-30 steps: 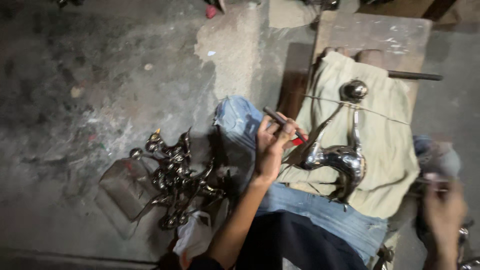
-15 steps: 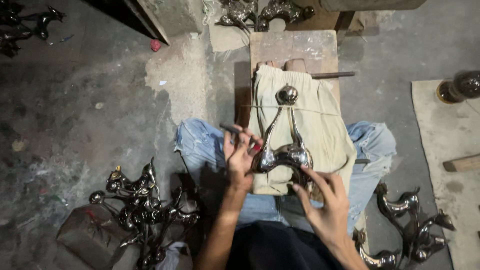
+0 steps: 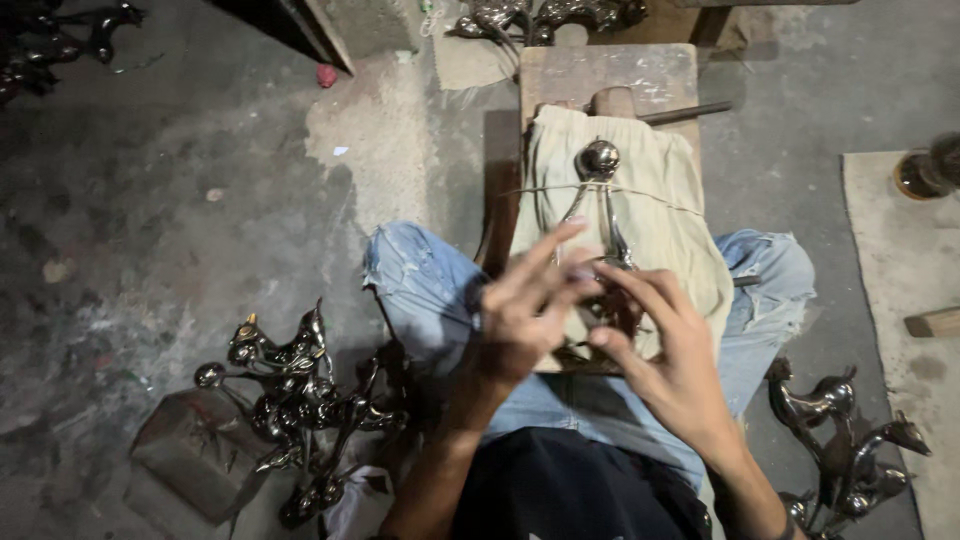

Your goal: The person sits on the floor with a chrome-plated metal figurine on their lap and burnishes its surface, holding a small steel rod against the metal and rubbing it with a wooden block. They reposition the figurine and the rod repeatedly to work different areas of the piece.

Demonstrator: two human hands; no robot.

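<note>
Left hand [image 3: 525,320] is raised over the lap w/ fingers spread, blurred by motion; nothing is seen pinched in its grip. Right hand [image 3: 670,360] is held just beside it, fingers also fanned out; whether the polished metal figure [image 3: 600,215] is touched by its fingertips cannot be told, since the figure's lower part is hidden behind both hands. The figure's ball-shaped top and thin stem are seen just beyond the hands, laid on a beige cloth [image 3: 660,240] and crossed by a thin string [image 3: 650,200]. The cloth is draped over a wooden block [image 3: 610,75] at the far end and over the knees, which are clad in blue jeans [image 3: 420,290]. A metal rod [image 3: 690,110] juts right from the block. On the concrete floor [image 3: 180,200], a heap of shiny metal figures [image 3: 290,400] is piled near left; more such figures [image 3: 850,440] are stood near right, others at far centre [image 3: 540,15].
</note>
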